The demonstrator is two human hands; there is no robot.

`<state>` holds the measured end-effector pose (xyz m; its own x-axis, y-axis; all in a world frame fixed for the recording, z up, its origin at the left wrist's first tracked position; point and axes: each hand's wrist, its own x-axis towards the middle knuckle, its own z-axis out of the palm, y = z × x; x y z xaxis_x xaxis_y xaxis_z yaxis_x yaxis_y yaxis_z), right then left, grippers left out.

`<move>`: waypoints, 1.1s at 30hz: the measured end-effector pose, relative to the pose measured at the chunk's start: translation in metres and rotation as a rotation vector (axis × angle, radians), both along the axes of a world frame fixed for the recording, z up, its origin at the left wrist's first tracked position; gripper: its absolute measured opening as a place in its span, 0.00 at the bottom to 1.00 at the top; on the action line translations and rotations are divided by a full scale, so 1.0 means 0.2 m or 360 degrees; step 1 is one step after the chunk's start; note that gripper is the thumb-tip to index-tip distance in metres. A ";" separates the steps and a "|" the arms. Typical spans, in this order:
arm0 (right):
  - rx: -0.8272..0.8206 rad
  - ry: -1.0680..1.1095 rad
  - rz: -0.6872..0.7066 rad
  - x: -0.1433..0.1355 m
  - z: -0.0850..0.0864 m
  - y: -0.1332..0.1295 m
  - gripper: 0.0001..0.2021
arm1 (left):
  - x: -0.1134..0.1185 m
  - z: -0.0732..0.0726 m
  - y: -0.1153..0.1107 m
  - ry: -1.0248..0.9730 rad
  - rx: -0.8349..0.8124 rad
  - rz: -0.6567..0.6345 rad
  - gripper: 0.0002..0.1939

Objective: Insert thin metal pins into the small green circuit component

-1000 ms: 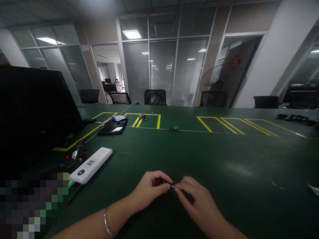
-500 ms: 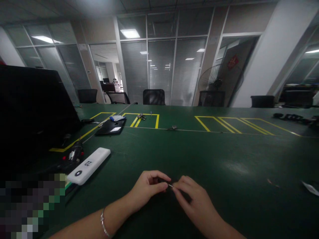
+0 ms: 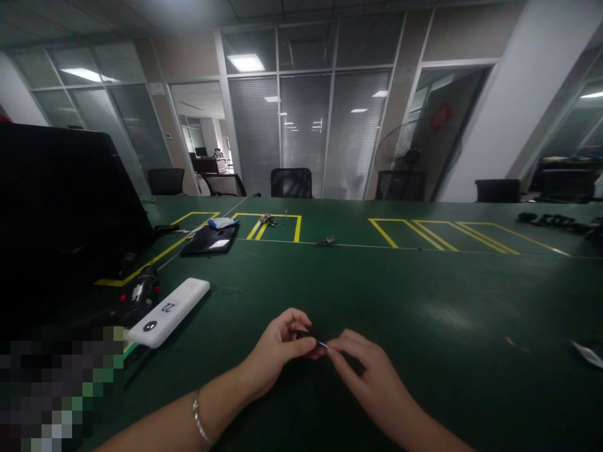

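We hold a slim stick (image 3: 322,343) between our left hand (image 3: 273,351) and our right hand (image 3: 367,367), its pale end toward the right one, above the green counter (image 3: 282,276), where a white device (image 3: 176,307) marked 22 lies to our left and yellow tape (image 3: 299,228) runs farther off.

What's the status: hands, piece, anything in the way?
Left hand holding slim piece. Right hand pinching its pale end. White device marked 22 off left, apart from both hands.

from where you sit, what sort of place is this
Probably an office or meeting room: black chairs stand along the far side of a large green table, with glass partitions behind them.
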<state>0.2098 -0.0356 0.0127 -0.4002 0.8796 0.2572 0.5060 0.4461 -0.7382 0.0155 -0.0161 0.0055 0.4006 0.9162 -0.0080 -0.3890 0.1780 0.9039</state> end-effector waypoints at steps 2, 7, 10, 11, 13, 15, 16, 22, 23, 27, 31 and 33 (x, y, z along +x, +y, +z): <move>-0.0009 0.0006 -0.0037 0.00 0.00 0.00 0.11 | 0.00 0.00 0.00 0.0008 -0.0021 0.0097 0.14; -0.0040 0.0033 -0.0057 0.01 0.00 0.00 0.11 | -0.02 -0.03 0.03 0.0196 -0.0060 0.0297 0.14; -0.0045 0.0035 -0.0056 0.01 0.00 0.00 0.11 | -0.02 -0.05 0.04 0.0305 0.0044 0.0405 0.13; -0.0039 0.0034 -0.0061 0.00 0.00 0.00 0.11 | -0.02 -0.05 0.05 0.0334 0.0089 0.0398 0.13; -0.0032 0.0030 -0.0075 0.00 0.01 0.00 0.11 | -0.02 -0.05 0.05 0.0396 0.0160 0.0337 0.12; -0.0027 0.0027 -0.0088 0.00 0.01 0.00 0.11 | -0.02 -0.04 0.04 0.0457 0.0213 0.0270 0.13; -0.0027 0.0029 -0.0089 0.00 0.01 0.00 0.11 | -0.02 -0.03 0.04 0.0501 0.0238 0.0244 0.14; -0.0019 0.0058 -0.0080 0.00 0.02 0.00 0.11 | -0.03 -0.02 0.03 0.0701 0.0398 0.0151 0.14; -0.0010 0.0053 -0.0086 0.00 0.02 0.00 0.11 | -0.03 -0.02 0.03 0.0676 0.0387 0.0119 0.14; 0.0021 0.0015 -0.0113 0.01 0.01 -0.01 0.10 | -0.03 -0.03 0.02 0.0622 0.0393 0.0003 0.14; 0.0026 -0.0061 -0.0161 0.01 0.01 -0.01 0.11 | -0.02 -0.03 0.02 0.0699 0.0388 -0.0015 0.14; 0.0025 -0.0108 -0.0169 0.01 0.01 -0.01 0.12 | -0.02 -0.03 0.02 0.0704 0.0361 -0.0015 0.14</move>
<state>0.2123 -0.0370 0.0144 -0.3219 0.9141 0.2467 0.5995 0.3985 -0.6942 0.0117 -0.0126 -0.0015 0.4120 0.9110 0.0200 0.0413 -0.0406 0.9983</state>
